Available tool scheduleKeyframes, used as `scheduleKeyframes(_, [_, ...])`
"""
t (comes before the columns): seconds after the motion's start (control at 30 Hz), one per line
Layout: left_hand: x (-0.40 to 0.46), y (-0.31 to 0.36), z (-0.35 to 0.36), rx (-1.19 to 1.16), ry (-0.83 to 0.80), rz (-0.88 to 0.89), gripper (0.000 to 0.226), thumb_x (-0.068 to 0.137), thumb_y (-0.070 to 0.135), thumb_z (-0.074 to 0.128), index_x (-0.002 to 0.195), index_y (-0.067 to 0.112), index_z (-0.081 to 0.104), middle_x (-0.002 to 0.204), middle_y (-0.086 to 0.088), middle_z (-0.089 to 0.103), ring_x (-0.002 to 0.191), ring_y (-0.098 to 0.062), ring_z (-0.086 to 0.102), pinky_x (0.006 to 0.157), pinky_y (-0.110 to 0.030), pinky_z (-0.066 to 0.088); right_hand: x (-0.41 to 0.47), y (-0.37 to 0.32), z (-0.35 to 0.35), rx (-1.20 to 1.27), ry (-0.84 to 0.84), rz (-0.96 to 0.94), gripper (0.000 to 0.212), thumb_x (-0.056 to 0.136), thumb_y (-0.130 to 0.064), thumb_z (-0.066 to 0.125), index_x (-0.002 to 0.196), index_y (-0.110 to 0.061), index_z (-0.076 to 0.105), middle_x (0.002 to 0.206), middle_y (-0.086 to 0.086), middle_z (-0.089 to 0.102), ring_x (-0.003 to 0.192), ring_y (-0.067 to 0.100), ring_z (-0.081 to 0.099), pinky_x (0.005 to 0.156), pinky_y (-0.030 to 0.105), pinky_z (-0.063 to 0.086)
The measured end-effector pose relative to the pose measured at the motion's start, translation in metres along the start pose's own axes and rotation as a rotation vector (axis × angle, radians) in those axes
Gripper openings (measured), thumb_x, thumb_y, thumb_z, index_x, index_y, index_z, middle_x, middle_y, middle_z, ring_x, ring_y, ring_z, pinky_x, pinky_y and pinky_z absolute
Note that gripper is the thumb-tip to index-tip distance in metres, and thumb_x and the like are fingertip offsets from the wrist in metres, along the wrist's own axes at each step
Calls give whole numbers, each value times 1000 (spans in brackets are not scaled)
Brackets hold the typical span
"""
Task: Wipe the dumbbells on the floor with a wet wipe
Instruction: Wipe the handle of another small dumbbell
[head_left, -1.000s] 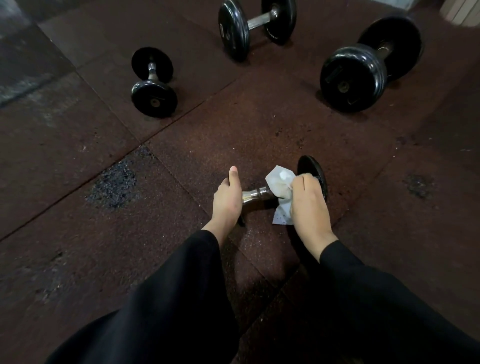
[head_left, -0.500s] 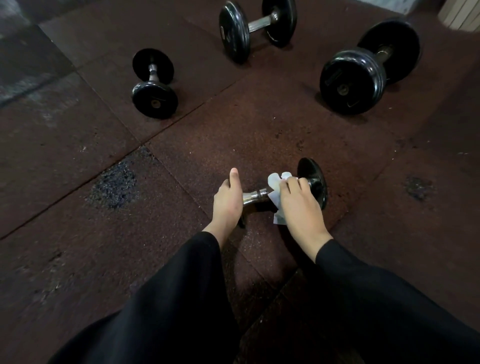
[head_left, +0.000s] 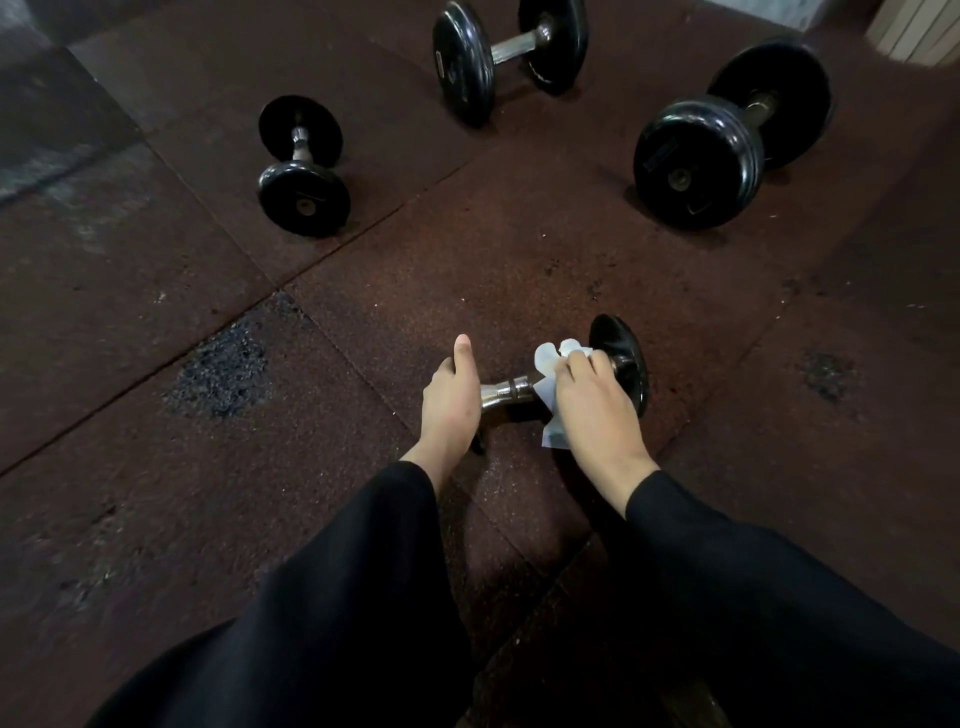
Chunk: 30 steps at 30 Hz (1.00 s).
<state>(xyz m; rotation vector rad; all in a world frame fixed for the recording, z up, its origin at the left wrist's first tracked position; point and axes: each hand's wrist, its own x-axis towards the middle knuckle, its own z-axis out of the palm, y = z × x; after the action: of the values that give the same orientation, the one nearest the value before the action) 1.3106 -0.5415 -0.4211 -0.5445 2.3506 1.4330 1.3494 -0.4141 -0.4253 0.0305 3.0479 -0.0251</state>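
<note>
A person crouches over a small dumbbell (head_left: 618, 364) lying on the dark rubber gym floor (head_left: 519, 260), directly in front of them. The left hand (head_left: 451, 400) clasps over the near weight end, thumb raised, steadying it. The right hand (head_left: 592, 405) grips a white wet wipe (head_left: 550, 364) wrapped around the chrome handle (head_left: 506, 392) beside the far black plate. Three larger dumbbells wait well apart beyond: one at left (head_left: 304, 166), one at centre (head_left: 509, 52), one at right (head_left: 727, 135). The risk appears to be rolling: if the steadying hand slackens, the round plates may turn under the rubbing, and the bunched wipe may slip off the smooth bar.
</note>
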Motion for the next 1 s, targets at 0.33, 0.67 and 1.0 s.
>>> scheduleKeyframes(0.33, [-1, -1, 0, 12, 10, 13, 66, 96, 53, 17, 126, 6, 52, 124, -14, 58, 114, -27, 53, 96, -35, 36, 18, -3, -9, -108, 8, 3, 29, 94, -3, 39, 114, -5, 60, 119, 13, 48, 117, 29, 39, 91, 31, 40])
scheduleKeyframes(0.67, [0, 0, 1, 0, 20, -5, 67, 96, 53, 17, 128, 6, 51, 126, -14, 56, 117, -27, 52, 101, -37, 36, 15, 1, -9, -155, -14, 59, 37, 89, -22, 57, 120, -2, 54, 125, 15, 46, 120, 27, 39, 91, 27, 42])
scheduleKeyframes(1.0, [0, 2, 0, -1, 16, -14, 66, 96, 53, 17, 129, 5, 50, 128, -14, 55, 118, -27, 51, 101, -37, 35, 25, -4, -1, -186, -5, 140, 27, 96, -9, 43, 115, -2, 59, 121, 15, 50, 116, 28, 45, 84, 28, 47])
